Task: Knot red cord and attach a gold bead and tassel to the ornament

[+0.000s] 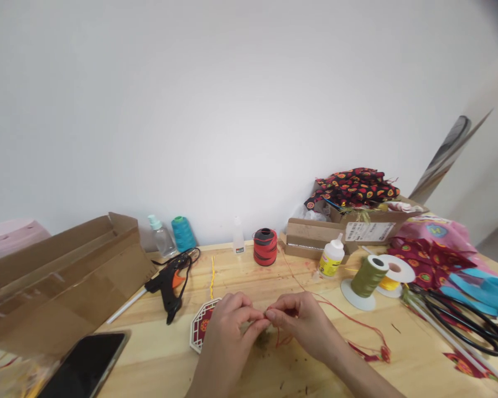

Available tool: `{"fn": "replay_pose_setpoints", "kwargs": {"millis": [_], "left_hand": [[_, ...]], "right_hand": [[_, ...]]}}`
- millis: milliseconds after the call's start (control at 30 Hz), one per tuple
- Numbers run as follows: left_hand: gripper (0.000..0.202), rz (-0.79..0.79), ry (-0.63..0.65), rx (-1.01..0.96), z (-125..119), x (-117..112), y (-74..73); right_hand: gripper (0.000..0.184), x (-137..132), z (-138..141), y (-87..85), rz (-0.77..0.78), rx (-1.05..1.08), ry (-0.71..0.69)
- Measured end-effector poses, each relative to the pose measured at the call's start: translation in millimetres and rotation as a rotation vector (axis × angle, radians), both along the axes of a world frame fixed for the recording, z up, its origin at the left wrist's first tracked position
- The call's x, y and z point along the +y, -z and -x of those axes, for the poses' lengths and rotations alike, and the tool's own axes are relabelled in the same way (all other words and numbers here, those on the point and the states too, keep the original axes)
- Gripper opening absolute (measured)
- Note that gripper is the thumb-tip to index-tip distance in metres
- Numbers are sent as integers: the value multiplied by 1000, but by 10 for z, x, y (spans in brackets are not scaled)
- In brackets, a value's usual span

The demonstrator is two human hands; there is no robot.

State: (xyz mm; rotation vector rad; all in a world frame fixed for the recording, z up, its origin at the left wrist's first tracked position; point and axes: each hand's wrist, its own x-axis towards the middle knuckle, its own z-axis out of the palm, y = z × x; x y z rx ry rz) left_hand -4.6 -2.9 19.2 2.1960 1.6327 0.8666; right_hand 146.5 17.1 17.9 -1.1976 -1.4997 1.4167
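Red cord (278, 338) pinched by left hand (231, 326) and right hand (302, 325), octagonal lattice-framed panel (201, 327) partly covered, hot-glue gun (166, 287) laid left of panel

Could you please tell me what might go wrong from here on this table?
The red cord lies in loose loops to the right of the right hand, so it might tangle or snag. The octagonal ornament, partly hidden behind the left hand, could perhaps get nudged.
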Motion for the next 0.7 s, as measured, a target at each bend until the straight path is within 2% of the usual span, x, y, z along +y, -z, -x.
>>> {"fn": "replay_pose_setpoints", "kwargs": {"millis": [333,400,500,600,700], "left_hand": [[17,65,-1,45,-9,7,-28],[15,50,1,57,-12,5,-24],[14,17,15,54,-17,2,-16],[11,15,17,-13,-17,-7,-20],[6,59,-26,-180,-14,-12,-18]], "right_hand": [[25,13,-13,117,59,55,-78],[23,9,-7,142,29,19,-71],[18,4,10,146,-95,-93,-8],[18,9,23,103,-133,-104,40],[18,26,14,45,-64,28,55]]}}
